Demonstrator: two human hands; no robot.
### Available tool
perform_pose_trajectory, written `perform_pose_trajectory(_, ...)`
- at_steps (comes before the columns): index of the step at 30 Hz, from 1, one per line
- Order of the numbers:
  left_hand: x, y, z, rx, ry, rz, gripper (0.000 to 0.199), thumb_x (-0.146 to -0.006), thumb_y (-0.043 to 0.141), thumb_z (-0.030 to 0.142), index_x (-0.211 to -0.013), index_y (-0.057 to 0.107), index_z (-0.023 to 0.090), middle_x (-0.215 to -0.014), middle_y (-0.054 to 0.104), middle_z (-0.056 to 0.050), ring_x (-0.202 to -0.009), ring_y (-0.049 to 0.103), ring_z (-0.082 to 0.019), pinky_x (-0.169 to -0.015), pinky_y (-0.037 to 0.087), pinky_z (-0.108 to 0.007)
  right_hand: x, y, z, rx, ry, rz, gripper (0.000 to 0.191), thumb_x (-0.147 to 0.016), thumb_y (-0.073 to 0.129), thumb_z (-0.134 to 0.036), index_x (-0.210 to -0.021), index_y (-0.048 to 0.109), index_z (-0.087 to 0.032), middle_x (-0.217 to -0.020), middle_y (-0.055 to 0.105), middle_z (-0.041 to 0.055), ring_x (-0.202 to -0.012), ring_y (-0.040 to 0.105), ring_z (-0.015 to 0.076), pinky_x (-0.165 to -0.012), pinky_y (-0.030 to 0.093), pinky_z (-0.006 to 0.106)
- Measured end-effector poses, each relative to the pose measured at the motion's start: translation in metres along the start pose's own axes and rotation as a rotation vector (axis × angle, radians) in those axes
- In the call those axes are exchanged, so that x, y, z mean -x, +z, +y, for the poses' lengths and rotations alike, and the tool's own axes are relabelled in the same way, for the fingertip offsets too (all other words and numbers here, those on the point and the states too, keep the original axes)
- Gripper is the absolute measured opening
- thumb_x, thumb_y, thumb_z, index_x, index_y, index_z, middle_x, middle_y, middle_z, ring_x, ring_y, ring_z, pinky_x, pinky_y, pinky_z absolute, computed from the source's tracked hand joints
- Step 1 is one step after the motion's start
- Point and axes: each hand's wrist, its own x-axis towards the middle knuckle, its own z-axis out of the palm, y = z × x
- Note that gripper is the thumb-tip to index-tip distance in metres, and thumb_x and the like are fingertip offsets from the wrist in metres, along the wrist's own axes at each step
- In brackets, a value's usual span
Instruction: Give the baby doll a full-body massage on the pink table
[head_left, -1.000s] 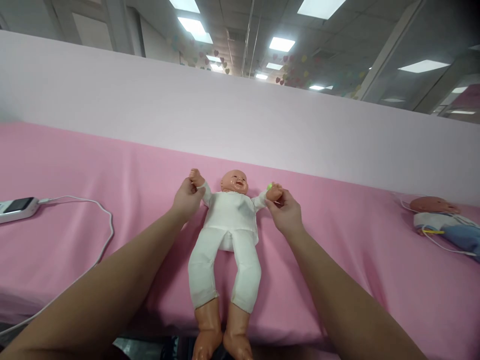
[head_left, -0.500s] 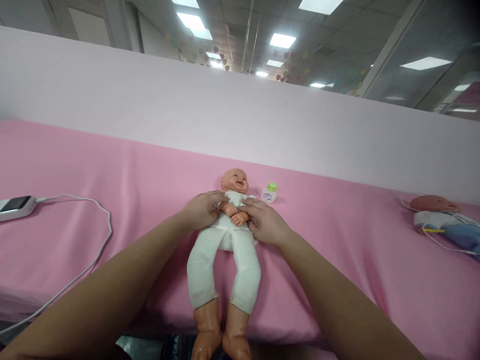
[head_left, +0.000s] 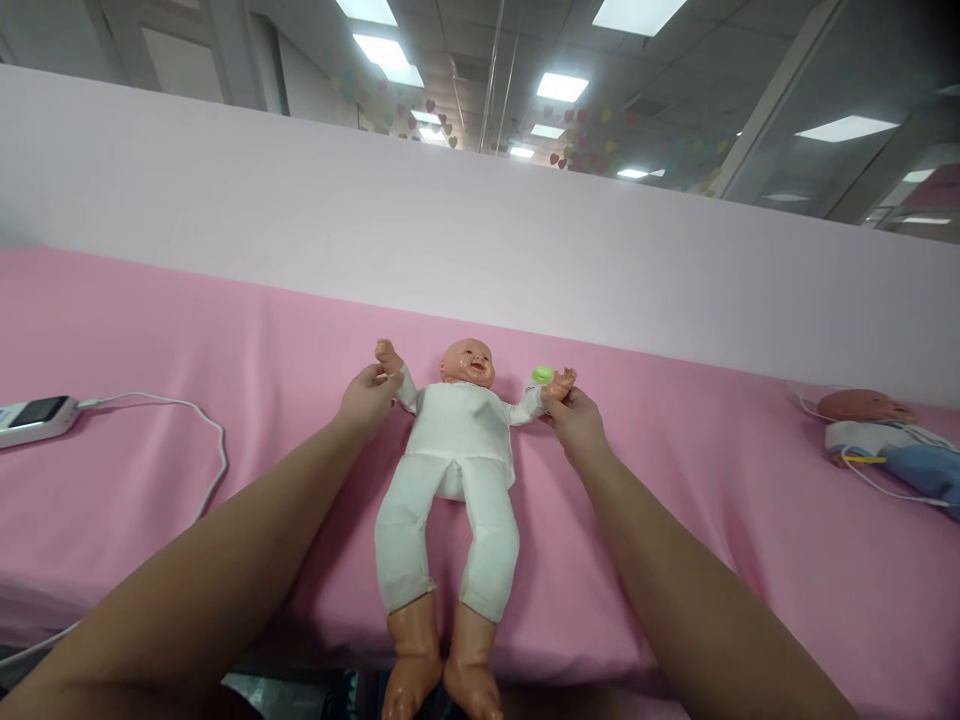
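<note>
A baby doll in a white top and white trousers lies on its back, its bare feet at the near edge of the pink sheet. Its arms are spread out to both sides. My left hand is closed around the doll's arm on the left, near the wrist. On the other side my right hand grips the doll's other arm just below its hand. Behind that arm shows the green cap of a small bottle; most of the bottle's body is hidden.
The pink sheet runs up to a white wall. At the left lies a white device with a dark screen and a white cable. A second doll in blue and white, with thin tubing, lies at the far right.
The doll's arms were folded over its chest under my hands. Both hands have moved outward and upward, spreading the arms apart. The bottle is now partly covered.
</note>
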Motion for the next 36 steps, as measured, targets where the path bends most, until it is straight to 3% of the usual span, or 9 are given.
perform_pose_trajectory(4, -0.02, -0.007, -0.015, 0.128, -0.228, 0.125, 0.028, -0.083, 0.073, 0.036, -0.104, 0.063, 0.019, -0.102, 0.075, -0.013, -0.093, 0.077, -0.029, -0.08, 0.063, -0.037, -0.018, -0.009, 0.03, -0.036, 0.189, -0.022, 0.035, -0.084, 0.07, -0.04, -0.11, 0.067, -0.017, -0.116, 0.076, 0.0161, -0.1, 0.078, 0.0308, -0.072, 0.07, 0.042)
perform_pose_trajectory(8, -0.03, -0.008, -0.021, 0.193, -0.329, 0.213, 0.031, -0.08, 0.076, 0.032, -0.105, 0.063, 0.02, -0.096, 0.075, -0.013, -0.093, 0.077, -0.032, -0.081, 0.064, -0.042, -0.024, -0.012, 0.043, -0.01, 0.21, -0.044, 0.036, -0.084, 0.07, -0.042, -0.109, 0.068, -0.015, -0.111, 0.077, 0.0176, -0.097, 0.078, 0.0309, -0.069, 0.07, 0.042)
perform_pose_trajectory(11, -0.028, -0.007, -0.017, 0.238, -0.335, 0.228, 0.031, -0.079, 0.077, 0.03, -0.105, 0.063, 0.02, -0.097, 0.074, -0.012, -0.093, 0.077, -0.031, -0.083, 0.064, -0.041, -0.022, -0.011, 0.04, -0.014, 0.193, -0.044, 0.048, -0.084, 0.07, -0.041, -0.124, 0.064, -0.015, -0.124, 0.073, 0.0185, -0.102, 0.078, 0.0307, -0.071, 0.07, 0.042)
perform_pose_trajectory(15, -0.013, -0.004, -0.004, 0.222, -0.198, 0.157, 0.035, -0.079, 0.076, 0.029, -0.109, 0.062, 0.019, -0.106, 0.073, -0.013, -0.096, 0.076, -0.03, -0.082, 0.064, -0.04, -0.01, -0.007, 0.018, -0.023, 0.14, 0.038, 0.062, -0.083, 0.072, -0.04, -0.139, 0.056, -0.019, -0.135, 0.068, 0.0164, -0.108, 0.076, 0.0303, -0.077, 0.069, 0.042)
perform_pose_trajectory(19, 0.014, 0.007, 0.015, -0.122, 0.125, 0.076, 0.035, -0.082, 0.072, 0.035, -0.113, 0.065, 0.02, -0.107, 0.075, -0.009, -0.099, 0.074, -0.029, -0.087, 0.061, -0.039, 0.01, 0.002, -0.013, 0.192, -0.054, 0.157, 0.059, -0.081, 0.074, -0.042, -0.135, 0.06, -0.023, -0.117, 0.076, 0.0097, -0.1, 0.076, 0.0302, -0.087, 0.065, 0.047)
perform_pose_trajectory(22, 0.033, 0.018, 0.027, -0.427, 0.375, -0.079, 0.038, -0.083, 0.068, 0.033, -0.121, 0.069, 0.027, -0.115, 0.076, -0.003, -0.107, 0.071, -0.028, -0.097, 0.056, -0.038, 0.026, 0.013, -0.032, 0.256, -0.276, 0.04, 0.053, -0.082, 0.073, -0.035, -0.133, 0.061, -0.026, -0.12, 0.075, 0.007, -0.095, 0.075, 0.0269, -0.087, 0.064, 0.044)
perform_pose_trajectory(25, 0.043, 0.026, 0.033, -0.648, 0.583, -0.269, 0.047, -0.081, 0.062, 0.023, -0.126, 0.071, 0.03, -0.13, 0.072, -0.001, -0.121, 0.066, -0.027, -0.106, 0.05, -0.037, 0.038, 0.023, -0.044, 0.365, -0.531, -0.242, 0.04, -0.082, 0.068, -0.023, -0.122, 0.069, -0.028, -0.121, 0.076, 0.0033, -0.104, 0.073, 0.0259, -0.094, 0.06, 0.044)
perform_pose_trajectory(28, 0.044, 0.027, 0.035, -0.752, 0.606, -0.348, 0.052, -0.079, 0.058, 0.017, -0.127, 0.071, 0.031, -0.135, 0.071, 0.0, -0.124, 0.065, -0.027, -0.107, 0.049, -0.037, 0.043, 0.029, -0.049, 0.511, -0.68, -0.416, 0.043, -0.08, 0.062, -0.011, -0.118, 0.073, -0.027, -0.123, 0.075, 0.0037, -0.117, 0.068, 0.028, -0.104, 0.054, 0.047)
perform_pose_trajectory(36, 0.046, 0.023, 0.037, -0.727, 0.448, -0.341, 0.048, -0.082, 0.063, 0.029, -0.128, 0.071, 0.037, -0.125, 0.075, 0.005, -0.107, 0.071, -0.023, -0.089, 0.052, -0.03, 0.045, 0.033, -0.047, 0.477, -0.674, -0.391, 0.043, -0.082, 0.062, -0.011, -0.12, 0.074, -0.028, -0.124, 0.075, 0.0034, -0.119, 0.068, 0.0269, -0.105, 0.054, 0.046)
